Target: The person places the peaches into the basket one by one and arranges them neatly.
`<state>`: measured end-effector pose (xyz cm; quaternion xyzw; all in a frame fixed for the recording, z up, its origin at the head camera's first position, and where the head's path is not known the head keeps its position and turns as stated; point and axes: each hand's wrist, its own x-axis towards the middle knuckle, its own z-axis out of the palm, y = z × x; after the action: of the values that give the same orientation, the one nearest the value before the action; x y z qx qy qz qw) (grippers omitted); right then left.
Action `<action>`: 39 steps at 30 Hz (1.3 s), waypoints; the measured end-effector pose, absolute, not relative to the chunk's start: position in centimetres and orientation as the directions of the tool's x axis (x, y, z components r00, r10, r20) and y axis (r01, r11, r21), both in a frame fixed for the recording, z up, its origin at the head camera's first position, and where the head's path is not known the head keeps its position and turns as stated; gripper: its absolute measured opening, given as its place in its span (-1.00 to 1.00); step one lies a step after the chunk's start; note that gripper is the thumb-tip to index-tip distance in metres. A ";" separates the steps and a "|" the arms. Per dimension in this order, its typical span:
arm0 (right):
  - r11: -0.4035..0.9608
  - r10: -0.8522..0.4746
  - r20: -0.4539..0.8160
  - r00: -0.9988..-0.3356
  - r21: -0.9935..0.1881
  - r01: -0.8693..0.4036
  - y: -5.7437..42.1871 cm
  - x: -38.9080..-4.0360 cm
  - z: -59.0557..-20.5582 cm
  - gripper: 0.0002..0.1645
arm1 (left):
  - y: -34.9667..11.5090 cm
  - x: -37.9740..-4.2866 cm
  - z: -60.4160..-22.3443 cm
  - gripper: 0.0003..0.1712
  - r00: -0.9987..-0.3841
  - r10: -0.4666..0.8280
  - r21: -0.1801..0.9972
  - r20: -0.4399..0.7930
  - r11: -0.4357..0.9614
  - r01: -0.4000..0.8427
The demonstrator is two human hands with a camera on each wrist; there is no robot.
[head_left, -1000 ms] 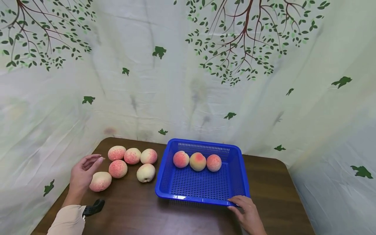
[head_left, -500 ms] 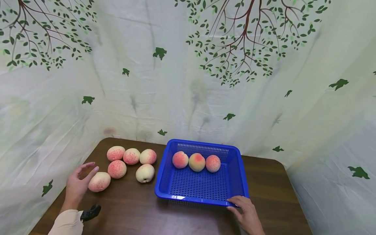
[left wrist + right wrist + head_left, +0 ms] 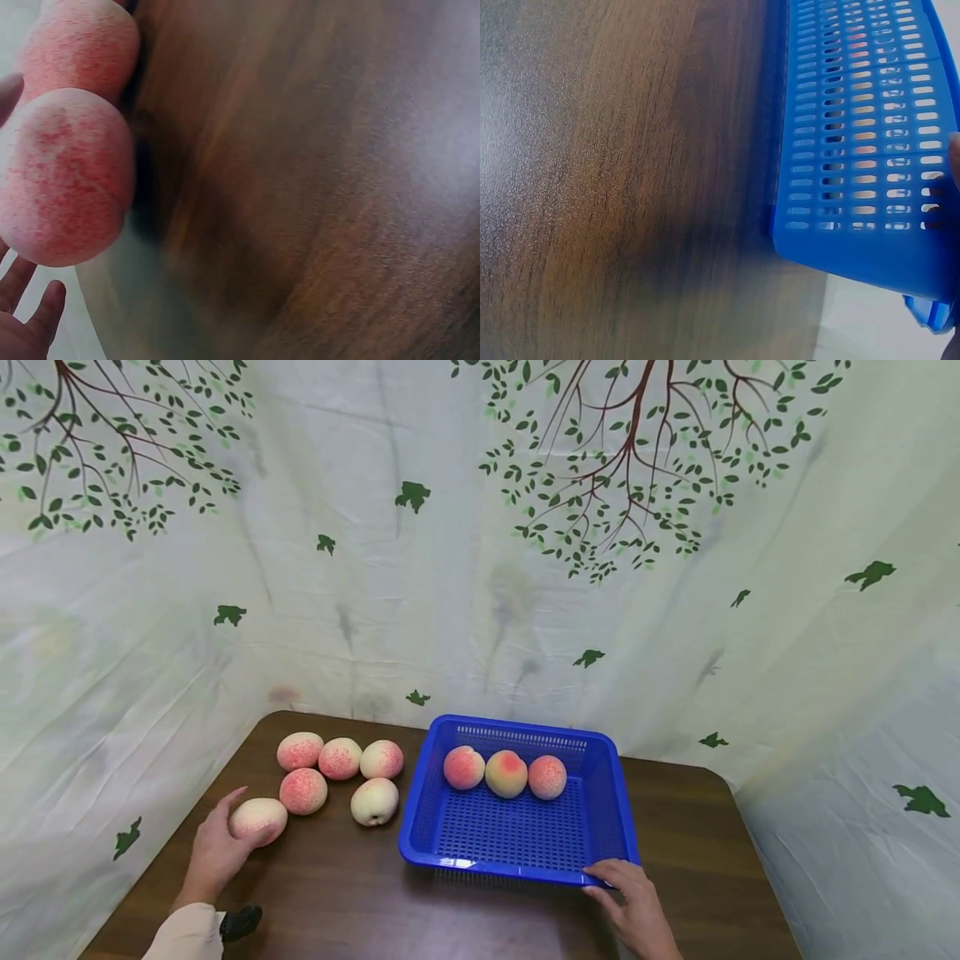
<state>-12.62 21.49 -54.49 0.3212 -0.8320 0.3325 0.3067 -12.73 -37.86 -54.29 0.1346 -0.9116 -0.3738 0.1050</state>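
At the table's left side, my left hand [image 3: 219, 846] reaches around the nearest pale, red-speckled peach [image 3: 258, 821], thumb and fingers spread on either side. In the left wrist view that peach [image 3: 67, 180] sits between the thumb at the left edge and the fingers [image 3: 46, 315] below; firm contact cannot be made out. Several more peaches [image 3: 303, 791] lie beside it. My right hand [image 3: 633, 902] pinches the front right corner of a blue plastic basket [image 3: 517, 870]. Inside, three peaches [image 3: 506, 774] stand in a row along the back.
A pale peach [image 3: 375, 802] lies just left of the basket. The brown wooden table [image 3: 337, 902] ends against a whitish cloth backdrop [image 3: 480, 610] printed with branches and leaves, which hangs behind and at both sides.
My left hand has come down and toward me from above the peaches, and now surrounds the nearest one. The right hand and the basket have stayed in place.
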 end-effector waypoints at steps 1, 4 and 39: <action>0.572 -0.330 0.724 -0.606 -0.357 -0.738 21.5 -12.6 -54.5 -0.54 | -37.9 -12.7 -54.5 -0.02 -0.945 -0.310 0.703 0.105 0.695 -0.150; 0.566 -0.331 0.730 -0.598 -0.354 -0.745 21.6 -12.7 -54.6 -0.55 | -38.0 -12.8 -55.0 -0.13 -0.949 -0.271 0.678 0.159 0.729 -0.094; 0.573 -0.332 0.736 -0.590 -0.340 -0.746 21.5 -12.8 -54.4 -0.55 | -37.3 -13.0 -55.9 -0.16 -0.919 -0.357 0.639 0.169 0.749 -0.173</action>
<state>-12.82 21.46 -54.44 0.3248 -0.8291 0.3284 0.3151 -12.95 -37.33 -55.85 0.1433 -0.9244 -0.3239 0.1416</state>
